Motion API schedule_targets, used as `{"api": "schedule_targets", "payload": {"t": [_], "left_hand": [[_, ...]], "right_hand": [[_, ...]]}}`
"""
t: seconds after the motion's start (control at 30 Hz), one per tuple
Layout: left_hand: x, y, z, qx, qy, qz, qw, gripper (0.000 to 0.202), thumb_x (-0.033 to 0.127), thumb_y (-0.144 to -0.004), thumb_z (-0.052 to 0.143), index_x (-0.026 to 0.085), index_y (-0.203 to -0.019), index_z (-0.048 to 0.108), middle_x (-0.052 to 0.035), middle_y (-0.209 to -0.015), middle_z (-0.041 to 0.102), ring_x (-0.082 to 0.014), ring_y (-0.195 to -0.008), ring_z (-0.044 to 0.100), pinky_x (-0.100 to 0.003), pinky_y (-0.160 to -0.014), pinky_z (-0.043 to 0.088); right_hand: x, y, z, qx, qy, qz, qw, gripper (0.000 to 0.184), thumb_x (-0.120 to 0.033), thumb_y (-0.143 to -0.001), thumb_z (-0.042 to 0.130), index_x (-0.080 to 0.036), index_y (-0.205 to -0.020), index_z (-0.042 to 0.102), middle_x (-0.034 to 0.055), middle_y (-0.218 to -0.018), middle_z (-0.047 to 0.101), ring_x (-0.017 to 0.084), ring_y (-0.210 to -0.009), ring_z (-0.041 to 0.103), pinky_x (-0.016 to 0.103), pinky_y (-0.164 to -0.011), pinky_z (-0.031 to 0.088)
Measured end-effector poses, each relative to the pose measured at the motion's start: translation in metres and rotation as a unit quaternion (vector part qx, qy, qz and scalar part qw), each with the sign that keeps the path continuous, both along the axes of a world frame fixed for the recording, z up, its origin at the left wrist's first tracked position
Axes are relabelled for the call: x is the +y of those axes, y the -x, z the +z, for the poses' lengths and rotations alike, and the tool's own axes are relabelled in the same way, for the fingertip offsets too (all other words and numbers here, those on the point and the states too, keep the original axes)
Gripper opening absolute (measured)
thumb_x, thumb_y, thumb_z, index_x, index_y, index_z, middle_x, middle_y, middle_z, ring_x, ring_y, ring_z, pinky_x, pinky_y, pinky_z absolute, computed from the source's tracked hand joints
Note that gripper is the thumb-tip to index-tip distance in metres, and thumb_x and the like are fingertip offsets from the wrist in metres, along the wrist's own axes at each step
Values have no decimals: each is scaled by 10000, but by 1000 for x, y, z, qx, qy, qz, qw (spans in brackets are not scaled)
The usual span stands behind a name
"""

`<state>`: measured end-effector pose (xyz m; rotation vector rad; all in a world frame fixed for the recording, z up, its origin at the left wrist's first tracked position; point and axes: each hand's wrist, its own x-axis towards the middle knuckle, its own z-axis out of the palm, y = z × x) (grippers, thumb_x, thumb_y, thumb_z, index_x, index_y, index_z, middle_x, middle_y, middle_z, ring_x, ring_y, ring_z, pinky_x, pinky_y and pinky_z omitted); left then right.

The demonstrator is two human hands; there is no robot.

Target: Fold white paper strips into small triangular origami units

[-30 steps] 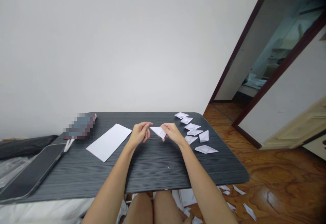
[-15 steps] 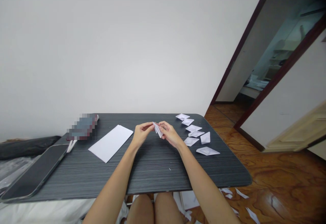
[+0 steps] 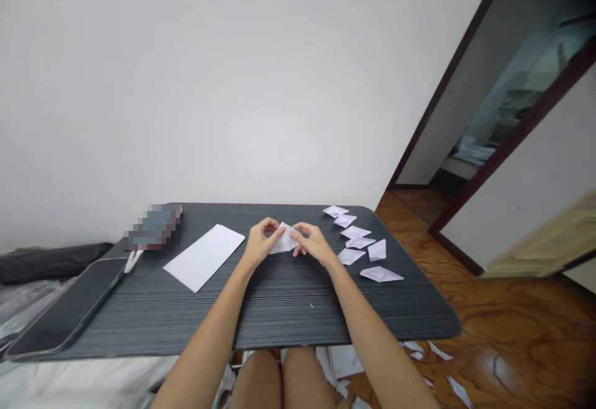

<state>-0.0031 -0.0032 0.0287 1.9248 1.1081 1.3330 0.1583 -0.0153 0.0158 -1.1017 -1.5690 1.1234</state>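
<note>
A small folded white paper [image 3: 282, 242] is held up between both hands over the middle of the dark table. My left hand [image 3: 261, 241] pinches its left side, thumb in front. On its right side my right hand [image 3: 313, 242] grips it with thumb and fingers; the fingers behind the paper are partly hidden. Several folded paper boats [image 3: 356, 233] lie to the right of my right hand, one of them [image 3: 381, 274] nearer to me. Left of my left hand lies a stack of blank white paper [image 3: 205, 258].
The dark table [image 3: 279, 319] stands against a white wall. A tablet-like device [image 3: 69, 306] lies at its left edge, with a blurred-out object [image 3: 153, 228] behind. Paper scraps [image 3: 440, 351] litter the wooden floor, right of the table. A doorway opens at the right.
The folded paper has turned from a narrow, edge-on shape to a wider, flatter face toward me. Both hands keep hold of it. The view has shifted slightly.
</note>
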Motion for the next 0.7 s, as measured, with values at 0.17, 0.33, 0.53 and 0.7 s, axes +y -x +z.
{"api": "schedule_targets", "payload": {"t": [0.17,0.33,0.53,0.7], "left_hand": [[6,0,-17,141,9,34,989,120,255,-691,531,164,-767,514,23,-578,504,-110,-524,467,-227,-535,371],[1,-4,-24,277,-45,23,960,154,172,-733,458,188,-870,527,-29,-795,512,-146,-694,502,-257,-614,387],[-9,1,-11,349,-111,-125,922,307,402,-711,522,168,-901,582,-69,-913,500,-183,-827,500,-290,-759,391],[-13,4,-6,374,-128,-124,910,310,381,-749,476,148,-914,600,-89,-934,515,-180,-835,511,-285,-766,396]], "right_hand": [[-3,-6,-2,-244,-52,-94,964,199,-371,-682,540,-188,-730,603,25,-684,605,163,-642,577,227,-526,374],[-12,2,0,-409,-33,-152,899,217,-358,-663,566,-234,-840,588,47,-799,612,211,-785,550,262,-600,344],[-13,1,1,-404,-52,-107,907,235,-333,-704,523,-249,-920,559,31,-772,601,192,-744,543,256,-590,337],[-9,-13,2,-350,-85,-27,932,271,-342,-727,514,-189,-935,594,48,-786,575,160,-740,525,259,-661,374]]}}
